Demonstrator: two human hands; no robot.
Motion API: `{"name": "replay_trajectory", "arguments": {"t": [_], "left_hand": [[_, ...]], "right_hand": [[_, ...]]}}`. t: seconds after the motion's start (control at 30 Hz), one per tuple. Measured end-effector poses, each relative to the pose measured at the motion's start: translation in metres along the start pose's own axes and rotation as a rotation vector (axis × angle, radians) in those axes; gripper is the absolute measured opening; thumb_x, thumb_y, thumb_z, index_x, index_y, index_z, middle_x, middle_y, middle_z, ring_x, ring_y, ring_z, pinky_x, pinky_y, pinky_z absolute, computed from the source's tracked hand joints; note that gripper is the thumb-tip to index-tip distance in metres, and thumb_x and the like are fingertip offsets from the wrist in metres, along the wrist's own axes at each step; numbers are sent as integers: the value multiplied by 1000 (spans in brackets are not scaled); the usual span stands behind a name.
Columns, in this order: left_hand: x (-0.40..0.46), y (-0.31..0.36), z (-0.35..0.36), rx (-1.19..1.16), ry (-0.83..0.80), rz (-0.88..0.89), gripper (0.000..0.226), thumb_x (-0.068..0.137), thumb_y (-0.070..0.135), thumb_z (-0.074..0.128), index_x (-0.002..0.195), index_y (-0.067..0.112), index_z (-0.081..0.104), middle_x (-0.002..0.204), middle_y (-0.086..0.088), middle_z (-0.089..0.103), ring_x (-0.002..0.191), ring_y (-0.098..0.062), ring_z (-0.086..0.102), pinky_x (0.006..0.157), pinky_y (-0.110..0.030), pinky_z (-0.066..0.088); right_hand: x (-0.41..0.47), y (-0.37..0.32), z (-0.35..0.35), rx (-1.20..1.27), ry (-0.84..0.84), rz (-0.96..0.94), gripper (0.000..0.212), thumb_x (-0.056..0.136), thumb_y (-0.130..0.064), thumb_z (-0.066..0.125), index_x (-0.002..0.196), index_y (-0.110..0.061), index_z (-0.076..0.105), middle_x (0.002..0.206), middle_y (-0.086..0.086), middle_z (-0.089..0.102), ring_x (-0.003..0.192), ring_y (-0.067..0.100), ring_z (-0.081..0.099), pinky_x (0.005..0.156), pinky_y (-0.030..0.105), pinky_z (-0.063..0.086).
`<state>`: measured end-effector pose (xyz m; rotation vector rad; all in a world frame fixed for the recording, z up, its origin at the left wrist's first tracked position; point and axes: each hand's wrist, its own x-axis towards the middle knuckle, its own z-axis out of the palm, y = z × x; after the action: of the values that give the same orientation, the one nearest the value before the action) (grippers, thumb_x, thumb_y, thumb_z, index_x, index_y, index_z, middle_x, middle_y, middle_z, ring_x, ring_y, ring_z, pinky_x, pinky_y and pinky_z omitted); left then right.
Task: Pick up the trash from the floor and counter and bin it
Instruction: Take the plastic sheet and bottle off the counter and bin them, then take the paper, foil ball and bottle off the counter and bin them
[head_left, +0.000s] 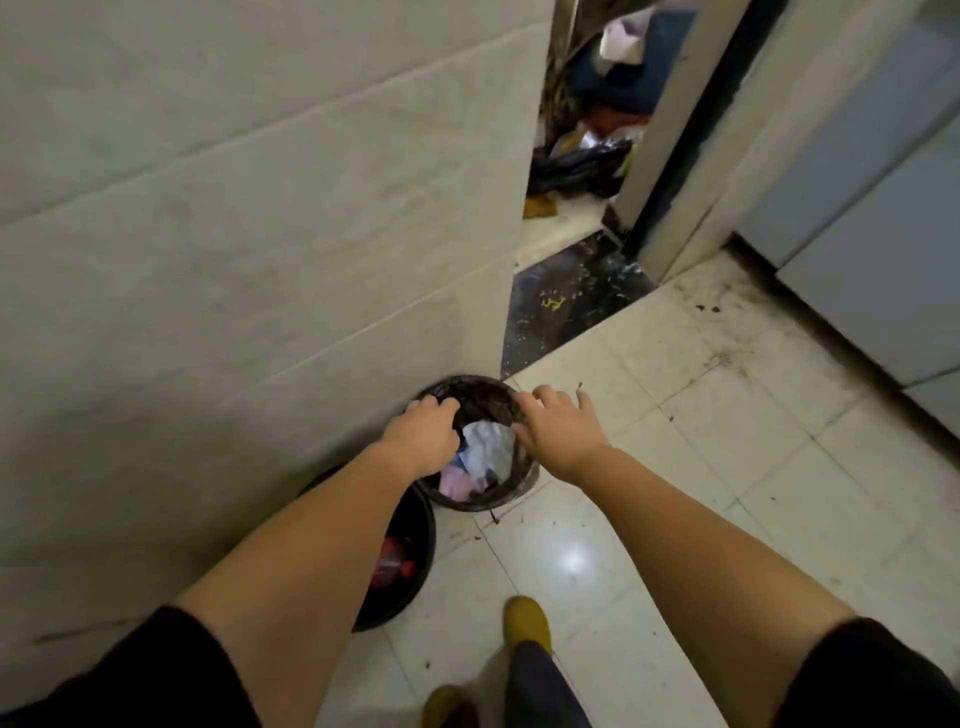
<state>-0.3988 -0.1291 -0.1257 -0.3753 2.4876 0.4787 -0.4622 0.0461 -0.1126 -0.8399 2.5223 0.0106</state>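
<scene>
1. While both arms reach down, the left hand (422, 429) curls its fingers (439, 404) over the bin (524, 486) rim, gripping the black liner there.
2. Right hand (558, 422) rests on the opposite rim, fingers loosely spread, pinching nothing visible.
3. Trash (485, 449), crumpled white and pink paper, lies inside the bin.
4. A second bin (415, 566) stands just beside, against the wall (234, 234), on the floor (675, 493).
</scene>
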Motion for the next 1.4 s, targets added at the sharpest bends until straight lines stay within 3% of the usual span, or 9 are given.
{"name": "replay_trajectory", "arguments": {"t": [0.27,0.5,0.67,1.1,1.4], "left_hand": [[-95,110,-88,11,81,224,47,95,15,44,141,5,37,141,-26,44,131,-41,42,111,-45,37],[-157,253,-91,160,119,506,48,96,23,41,144,18,34,143,-15,45,127,-34,47,106,-47,43],[-189,372,-46,333,54,686,51,96,23,40,145,14,32,148,-16,41,134,-33,41,111,-40,35],[-286,690,138,489,-157,1076,49,97,27,39,144,16,34,146,-14,43,133,-31,43,112,-40,37],[-301,836,212,674,-229,1291,50,96,27,40,145,16,33,146,-14,42,133,-31,42,111,-38,37]], "right_hand": [[-138,8,-96,75,180,236,46,99,-39,35,140,-19,39,140,11,45,129,32,45,111,51,30],[-262,80,-118,167,242,508,47,99,-40,34,141,-18,37,145,10,43,134,30,41,111,50,29],[-370,158,-96,278,257,765,48,99,-41,31,141,-18,37,145,10,42,132,32,42,110,49,30],[-670,373,2,425,239,1290,44,99,-38,34,136,-14,40,139,13,42,129,32,43,110,50,29],[-766,465,53,552,247,1544,47,101,-40,30,142,-18,33,140,11,40,127,32,44,103,46,38]]}}
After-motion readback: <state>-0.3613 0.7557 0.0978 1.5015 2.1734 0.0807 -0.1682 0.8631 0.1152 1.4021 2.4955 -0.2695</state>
